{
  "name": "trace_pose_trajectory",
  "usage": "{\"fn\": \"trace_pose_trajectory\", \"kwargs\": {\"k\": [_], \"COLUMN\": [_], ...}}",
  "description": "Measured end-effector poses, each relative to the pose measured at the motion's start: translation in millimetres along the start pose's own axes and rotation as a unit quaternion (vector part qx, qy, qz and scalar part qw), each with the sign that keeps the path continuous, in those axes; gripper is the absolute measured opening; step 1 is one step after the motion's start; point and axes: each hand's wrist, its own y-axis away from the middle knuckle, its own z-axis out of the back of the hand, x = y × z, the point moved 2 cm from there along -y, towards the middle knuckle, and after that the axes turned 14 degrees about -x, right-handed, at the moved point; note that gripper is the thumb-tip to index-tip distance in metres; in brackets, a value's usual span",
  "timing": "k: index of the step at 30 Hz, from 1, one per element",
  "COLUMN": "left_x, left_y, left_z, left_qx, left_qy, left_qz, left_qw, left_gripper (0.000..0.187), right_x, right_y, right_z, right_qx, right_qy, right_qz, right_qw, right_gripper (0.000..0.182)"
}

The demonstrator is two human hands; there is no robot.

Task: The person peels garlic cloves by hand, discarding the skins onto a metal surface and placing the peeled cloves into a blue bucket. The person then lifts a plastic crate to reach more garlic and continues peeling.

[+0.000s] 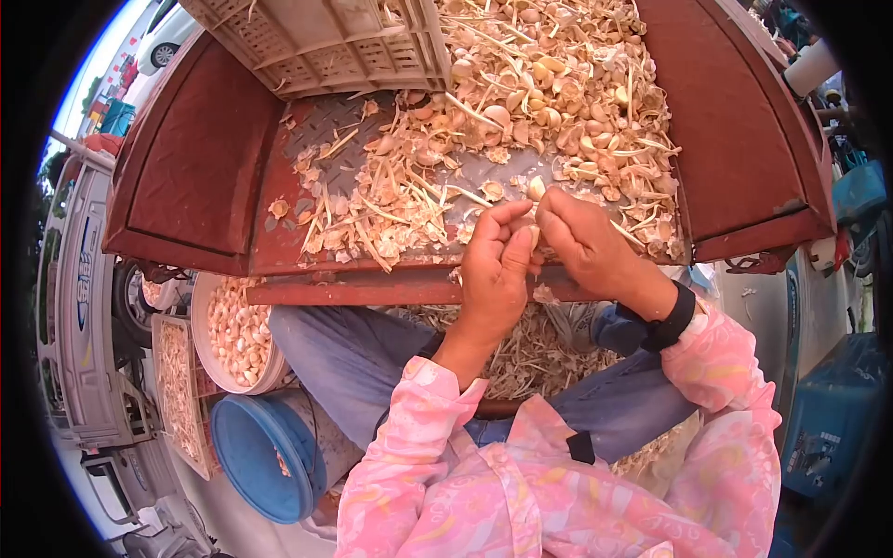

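My left hand (498,263) and my right hand (591,246) meet at the fingertips over the front edge of a red metal truck bed. Both are closed, fingers bent in a pinch. A pale garlic clove (537,189) shows at the tips, between the two hands; the fingers partly cover what else they hold. Just beyond them lies a heap of garlic cloves, dry skins and stalks (549,102) on the bed's patterned metal floor. Skins and stalks (391,214) also spread to the left of my hands.
A plastic crate (344,60) tilts at the back left of the bed. Red side panels (191,158) flank it. Below left stand a white bucket of garlic (237,330), a crate (177,391) and a blue bucket (265,456). Skins and stalks (535,363) lie between my legs.
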Motion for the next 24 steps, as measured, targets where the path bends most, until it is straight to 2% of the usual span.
{"fn": "trace_pose_trajectory", "kwargs": {"k": [2,3,5,9,12,13,14,16,17,21,24], "left_x": [-2,-3,-7,-27,-31,-27,-24,-19,-18,-7,-3], "left_y": [-1,-1,-2,-17,-33,-39,-42,-45,-43,-47,-54], "left_z": [2,8,23,41,29,21,15,2,-1,-4,-5], "left_qx": [0.025,0.009,-0.023,-0.120,-0.048,-0.014,0.014,0.067,0.077,0.083,0.063], "left_qy": [0.021,0.026,0.036,0.117,-0.069,-0.182,-0.283,-0.465,-0.481,-0.494,-0.494], "left_qz": [0.007,0.027,0.070,0.184,0.132,0.061,-0.031,-0.213,-0.239,-0.236,-0.256], "left_qw": [0.999,0.999,0.997,0.968,0.988,0.981,0.958,0.857,0.840,0.833,0.828], "left_gripper": [0.025,0.024,0.023,0.019,0.017,0.015,0.016,0.020,0.025,0.021,0.018], "right_x": [-5,-7,-13,-29,-18,-18,-17,-18,-18,-23,-39], "right_y": [-1,-4,-9,-10,-20,-21,-22,-24,-25,-25,-28], "right_z": [4,10,29,41,27,24,21,21,23,14,7], "right_qx": [0.019,0.033,0.061,-0.054,-0.033,-0.011,0.010,0.037,0.042,0.082,0.099], "right_qy": [-0.061,0.043,0.250,0.244,0.221,0.226,0.231,0.224,0.211,0.208,0.186], "right_qz": [-0.084,-0.083,-0.083,0.058,0.087,0.069,0.051,0.033,0.033,0.067,0.014], "right_qw": [0.994,0.995,0.963,0.967,0.971,0.972,0.972,0.973,0.976,0.972,0.977], "right_gripper": [0.018,0.018,0.018,0.011,0.014,0.014,0.014,0.016,0.017,0.025,0.026]}}
